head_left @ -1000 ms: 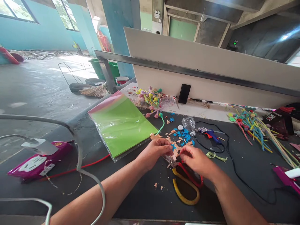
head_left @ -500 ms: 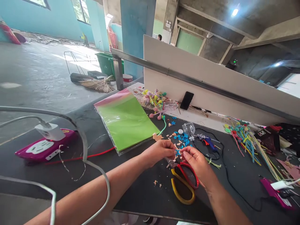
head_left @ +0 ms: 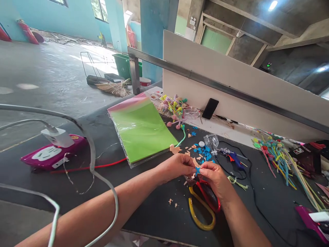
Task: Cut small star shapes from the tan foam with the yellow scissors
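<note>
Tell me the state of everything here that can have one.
Left hand, pinching the blue foam star
Right hand, pinching the same star
Blue foam star, held up between both hands
Scissors, lying down, blades partly hidden under the hands
Hot glue gun, lying down, cord attached
Phone, propped upright, screen dark
Power strip, white charger plugged in
Green foam sheets, stacked flat in clear plastic

Scissors [head_left: 207, 199] beneath the right hand [head_left: 214, 180]
</note>
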`<state>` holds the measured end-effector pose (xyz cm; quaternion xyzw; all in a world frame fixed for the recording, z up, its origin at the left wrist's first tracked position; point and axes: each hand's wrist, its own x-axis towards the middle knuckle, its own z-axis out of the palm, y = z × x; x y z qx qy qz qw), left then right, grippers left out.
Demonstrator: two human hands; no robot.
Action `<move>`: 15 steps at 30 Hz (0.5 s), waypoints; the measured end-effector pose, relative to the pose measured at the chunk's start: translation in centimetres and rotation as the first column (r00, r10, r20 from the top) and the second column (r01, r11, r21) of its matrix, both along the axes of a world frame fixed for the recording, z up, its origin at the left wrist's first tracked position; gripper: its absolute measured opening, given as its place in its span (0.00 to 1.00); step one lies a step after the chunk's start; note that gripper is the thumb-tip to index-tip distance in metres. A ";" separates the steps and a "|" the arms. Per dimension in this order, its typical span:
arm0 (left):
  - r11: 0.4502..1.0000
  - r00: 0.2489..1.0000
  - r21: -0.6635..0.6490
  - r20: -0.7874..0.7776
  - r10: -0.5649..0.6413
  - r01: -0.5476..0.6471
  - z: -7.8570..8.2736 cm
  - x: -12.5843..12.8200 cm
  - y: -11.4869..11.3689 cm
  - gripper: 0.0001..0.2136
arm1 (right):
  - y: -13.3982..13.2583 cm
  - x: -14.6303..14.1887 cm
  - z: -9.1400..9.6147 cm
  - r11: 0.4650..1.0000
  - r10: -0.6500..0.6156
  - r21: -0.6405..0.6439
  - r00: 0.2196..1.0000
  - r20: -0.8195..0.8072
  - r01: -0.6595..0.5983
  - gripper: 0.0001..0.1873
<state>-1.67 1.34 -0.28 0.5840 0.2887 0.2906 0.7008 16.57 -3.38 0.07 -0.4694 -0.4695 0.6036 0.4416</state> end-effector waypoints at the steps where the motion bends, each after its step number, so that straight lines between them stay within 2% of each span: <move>1: 1.000 1.000 -0.003 -0.014 -0.002 0.002 -0.1 0.0 0.0 0.11 | 0.0 0.0 -0.1 1.000 -0.019 0.019 1.000 0.000 0.019 0.03; 6: 1.000 0.998 0.006 -0.066 0.017 -0.017 -0.3 0.2 0.0 0.10 | -0.2 0.0 -0.5 0.993 -0.046 0.116 0.996 0.080 0.037 0.05; 11: 1.000 0.998 0.000 -0.062 0.004 -0.004 0.0 0.4 -0.2 0.10 | -0.4 0.1 -0.5 0.997 -0.025 0.078 0.996 0.087 0.018 0.07; 15: 1.000 0.999 -0.006 -0.054 -0.001 0.001 -0.1 0.4 -0.2 0.08 | -0.5 0.1 -0.6 0.996 -0.022 0.087 0.988 0.154 0.009 0.08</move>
